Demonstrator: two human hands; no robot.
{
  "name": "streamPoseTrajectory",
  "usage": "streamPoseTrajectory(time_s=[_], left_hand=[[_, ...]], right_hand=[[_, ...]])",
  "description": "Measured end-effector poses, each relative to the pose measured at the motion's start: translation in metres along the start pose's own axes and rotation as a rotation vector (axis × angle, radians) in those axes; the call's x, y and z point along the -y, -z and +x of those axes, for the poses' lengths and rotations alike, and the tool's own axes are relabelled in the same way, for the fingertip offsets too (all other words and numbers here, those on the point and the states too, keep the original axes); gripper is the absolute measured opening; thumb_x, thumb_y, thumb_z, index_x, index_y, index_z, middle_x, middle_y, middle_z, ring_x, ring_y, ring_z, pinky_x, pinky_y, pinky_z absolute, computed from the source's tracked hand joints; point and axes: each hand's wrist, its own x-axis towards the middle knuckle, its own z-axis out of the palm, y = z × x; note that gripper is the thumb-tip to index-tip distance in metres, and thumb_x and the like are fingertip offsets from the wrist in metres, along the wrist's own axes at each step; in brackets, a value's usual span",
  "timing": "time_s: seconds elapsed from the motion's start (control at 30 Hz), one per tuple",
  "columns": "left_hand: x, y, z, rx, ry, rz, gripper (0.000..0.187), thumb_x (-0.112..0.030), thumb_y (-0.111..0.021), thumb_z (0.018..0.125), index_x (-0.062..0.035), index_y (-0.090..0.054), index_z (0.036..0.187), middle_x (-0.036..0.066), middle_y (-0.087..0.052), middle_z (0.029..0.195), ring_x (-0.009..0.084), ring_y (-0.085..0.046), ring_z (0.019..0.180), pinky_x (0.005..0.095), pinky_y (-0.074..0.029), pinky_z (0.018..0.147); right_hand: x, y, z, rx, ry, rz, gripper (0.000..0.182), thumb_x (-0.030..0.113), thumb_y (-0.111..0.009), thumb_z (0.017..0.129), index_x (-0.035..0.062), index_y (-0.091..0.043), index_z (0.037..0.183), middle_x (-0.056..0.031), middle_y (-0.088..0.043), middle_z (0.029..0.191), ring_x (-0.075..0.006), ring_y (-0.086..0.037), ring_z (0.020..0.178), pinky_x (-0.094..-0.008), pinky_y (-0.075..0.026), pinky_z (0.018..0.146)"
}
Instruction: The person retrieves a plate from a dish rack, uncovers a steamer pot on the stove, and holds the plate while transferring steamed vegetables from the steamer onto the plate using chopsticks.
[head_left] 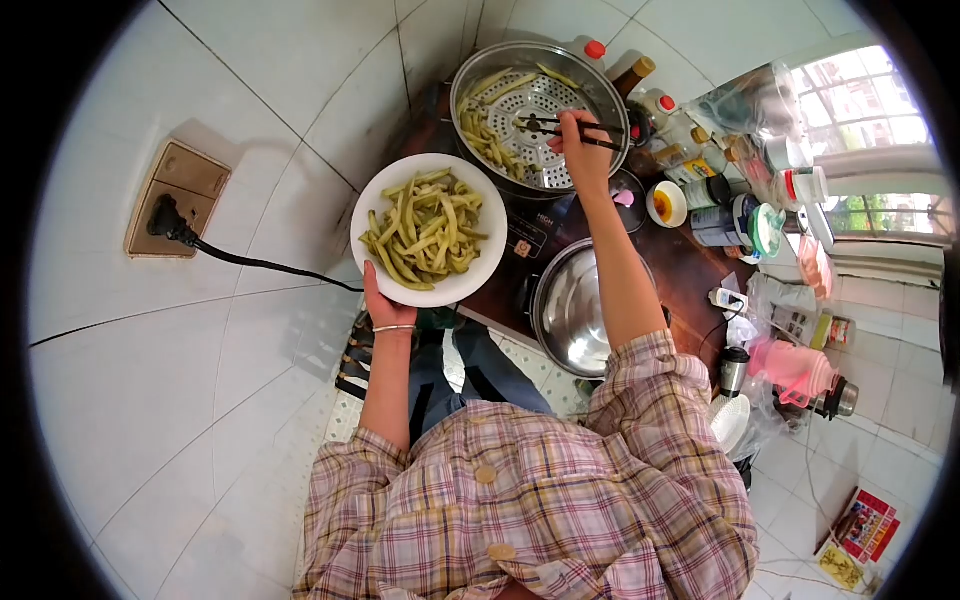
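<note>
My left hand (379, 303) grips the near rim of a white plate (364, 203) heaped with green beans (428, 232). The plate is held beside the steamer pot (617, 105). My right hand (580, 150) is closed around a pair of dark chopsticks (596, 133), their tips over the perforated steamer tray (522, 100). More green beans (484, 138) lie along the left side of that tray, and a few rest near its far edge. Whether the chopstick tips pinch a bean is too small to tell.
An empty metal pot (578, 310) stands near my right forearm. A small bowl with yellow-orange contents (667, 204) and several bottles and jars (712, 226) crowd the counter at right. A black power cord (270, 265) runs from the wall socket (180, 197) at left.
</note>
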Motion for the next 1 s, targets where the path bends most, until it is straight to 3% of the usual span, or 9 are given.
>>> streamPoseTrajectory(time_s=[0.27, 0.37, 0.47, 0.53, 0.63, 0.73, 0.87, 1.0], left_hand=[[0.0, 0.002, 0.001, -0.026, -0.002, 0.028, 0.057, -0.037, -0.052, 0.089, -0.0065, -0.035, 0.134, 0.011, -0.045, 0.131, 0.028, -0.045, 0.119, 0.0438, -0.038, 0.1], [0.0, 0.001, 0.002, -0.024, 0.003, 0.02, 0.057, -0.037, -0.052, 0.089, -0.0064, -0.036, 0.133, 0.011, -0.046, 0.131, 0.0277, -0.046, 0.119, 0.0432, -0.039, 0.099], [0.001, 0.002, 0.003, -0.039, 0.002, 0.015, 0.056, -0.037, -0.052, 0.089, -0.0063, -0.036, 0.133, 0.011, -0.046, 0.13, 0.0276, -0.046, 0.118, 0.043, -0.039, 0.099], [0.002, 0.003, 0.003, -0.042, 0.014, 0.01, 0.056, -0.036, -0.052, 0.089, -0.0064, -0.036, 0.133, 0.011, -0.046, 0.13, 0.0278, -0.046, 0.118, 0.0432, -0.039, 0.099], [0.003, 0.004, 0.004, -0.012, 0.021, -0.01, 0.055, -0.035, -0.052, 0.089, -0.0065, -0.036, 0.133, 0.011, -0.046, 0.131, 0.0279, -0.046, 0.118, 0.0436, -0.038, 0.099], [0.003, 0.007, 0.005, 0.002, 0.04, -0.033, 0.055, -0.034, -0.052, 0.089, -0.0066, -0.036, 0.133, 0.011, -0.045, 0.131, 0.028, -0.045, 0.119, 0.0441, -0.038, 0.1], [0.007, 0.012, 0.006, -0.042, 0.026, -0.018, 0.053, -0.032, -0.053, 0.088, -0.0065, -0.038, 0.132, 0.011, -0.046, 0.13, 0.0277, -0.046, 0.119, 0.0442, -0.038, 0.099], [0.008, 0.013, 0.004, -0.088, 0.032, 0.055, 0.053, -0.034, -0.052, 0.088, -0.0073, -0.038, 0.131, 0.013, -0.046, 0.13, 0.03, -0.045, 0.119, 0.0463, -0.039, 0.099]], right_hand=[[0.001, -0.004, -0.002, -0.079, -0.002, 0.054, 0.02, 0.015, -0.055, 0.09, -0.0043, -0.058, 0.087, -0.0082, -0.06, 0.069, -0.0134, -0.061, 0.055, -0.0244, -0.048, 0.047], [0.03, -0.003, -0.017, -0.106, 0.079, 0.189, 0.019, 0.014, -0.054, 0.091, -0.0041, -0.057, 0.088, -0.0087, -0.061, 0.07, -0.0144, -0.061, 0.055, -0.0242, -0.049, 0.047], [0.08, -0.008, -0.059, -0.079, -0.028, 0.26, 0.019, 0.015, -0.052, 0.092, -0.0034, -0.057, 0.089, -0.0085, -0.061, 0.072, -0.0143, -0.061, 0.054, -0.023, -0.047, 0.045], [0.099, -0.019, -0.089, 0.162, -0.106, 0.241, 0.022, 0.019, -0.053, 0.092, -0.0015, -0.06, 0.089, -0.0071, -0.062, 0.072, -0.0122, -0.06, 0.055, -0.0204, -0.043, 0.045], [0.101, -0.002, -0.086, 0.235, -0.197, -0.037, 0.024, 0.022, -0.054, 0.091, 0.0007, -0.063, 0.087, -0.0053, -0.063, 0.072, -0.0098, -0.059, 0.056, -0.0187, -0.04, 0.045], [0.081, 0.029, -0.037, -0.106, -0.081, 0.069, 0.022, 0.02, -0.056, 0.089, 0.0015, -0.065, 0.085, -0.0044, -0.063, 0.07, -0.0075, -0.057, 0.055, -0.0171, -0.036, 0.047], [0.014, 0.055, 0.007, -0.125, -0.043, -0.121, 0.022, 0.019, -0.057, 0.087, -0.0015, -0.064, 0.085, -0.0054, -0.062, 0.069, -0.0096, -0.056, 0.05, -0.0209, -0.039, 0.045], [0.005, 0.047, 0.007, -0.152, -0.044, -0.114, 0.022, 0.017, -0.057, 0.086, -0.0032, -0.062, 0.081, -0.0053, -0.06, 0.064, -0.0111, -0.058, 0.05, -0.022, -0.042, 0.045]])
